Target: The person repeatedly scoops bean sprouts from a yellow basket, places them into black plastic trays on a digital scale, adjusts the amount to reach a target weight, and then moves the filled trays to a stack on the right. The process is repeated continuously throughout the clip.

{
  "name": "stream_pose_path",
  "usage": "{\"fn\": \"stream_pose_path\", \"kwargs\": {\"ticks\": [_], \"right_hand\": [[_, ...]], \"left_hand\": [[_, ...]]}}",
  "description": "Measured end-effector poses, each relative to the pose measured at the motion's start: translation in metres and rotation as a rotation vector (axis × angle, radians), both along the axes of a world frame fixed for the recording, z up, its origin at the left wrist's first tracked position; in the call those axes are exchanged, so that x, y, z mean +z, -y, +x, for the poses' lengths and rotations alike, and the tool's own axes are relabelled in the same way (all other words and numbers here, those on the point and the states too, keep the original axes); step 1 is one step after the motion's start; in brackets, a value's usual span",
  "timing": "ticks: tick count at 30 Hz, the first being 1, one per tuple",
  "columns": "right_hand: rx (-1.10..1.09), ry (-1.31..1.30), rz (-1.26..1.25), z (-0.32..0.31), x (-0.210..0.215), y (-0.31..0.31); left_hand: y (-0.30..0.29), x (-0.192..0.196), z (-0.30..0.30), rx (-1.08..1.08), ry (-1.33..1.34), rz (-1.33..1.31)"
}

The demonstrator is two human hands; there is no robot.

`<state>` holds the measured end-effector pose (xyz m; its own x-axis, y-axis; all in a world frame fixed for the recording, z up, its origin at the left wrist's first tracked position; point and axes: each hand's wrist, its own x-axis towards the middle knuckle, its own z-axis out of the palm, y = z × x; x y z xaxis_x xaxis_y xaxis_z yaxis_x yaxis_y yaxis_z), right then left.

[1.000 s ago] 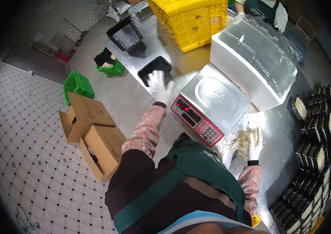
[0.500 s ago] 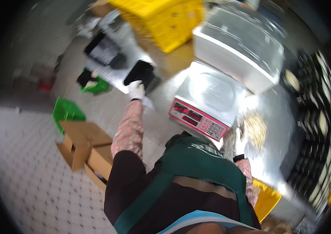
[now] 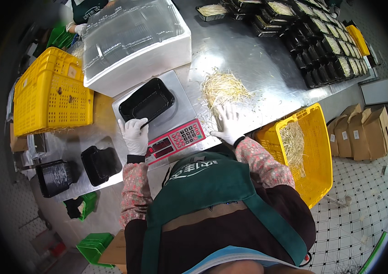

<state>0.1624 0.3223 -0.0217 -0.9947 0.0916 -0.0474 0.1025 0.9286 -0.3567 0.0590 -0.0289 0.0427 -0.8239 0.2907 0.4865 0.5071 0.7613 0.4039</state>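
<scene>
**Empty tray set on the scale**

A black tray (image 3: 147,100) lies on the platform of a scale (image 3: 175,121) at the near edge of the steel worktop (image 3: 267,68), its long axis running from near-left to far-right. The gloved left hand (image 3: 134,134) pinches the tray's near rim in a closed grip. The gloved right hand (image 3: 227,124) rests spread open, holding nothing, on pale sprouts (image 3: 223,89) beside the scale.
</scene>
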Motion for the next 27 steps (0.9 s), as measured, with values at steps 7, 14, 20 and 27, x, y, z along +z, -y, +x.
{"fn": "stream_pose_path", "kwargs": {"ticks": [7,14,20,27], "right_hand": [[-0.047,0.186,0.193,-0.107,0.022,-0.048],[0.216,0.364,0.283,-0.151,0.001,-0.110],[0.281,0.209,0.181,-0.154,-0.023,-0.142],[0.260,0.066,-0.048,-0.155,-0.035,-0.191]], "left_hand": [[-0.090,0.066,0.022,-0.201,0.175,0.222],[-0.246,-0.007,0.009,-0.403,0.738,-0.108],[-0.309,-0.079,-0.084,-0.133,0.723,-0.509],[-0.307,-0.102,-0.084,-0.153,0.607,-0.435]]}}
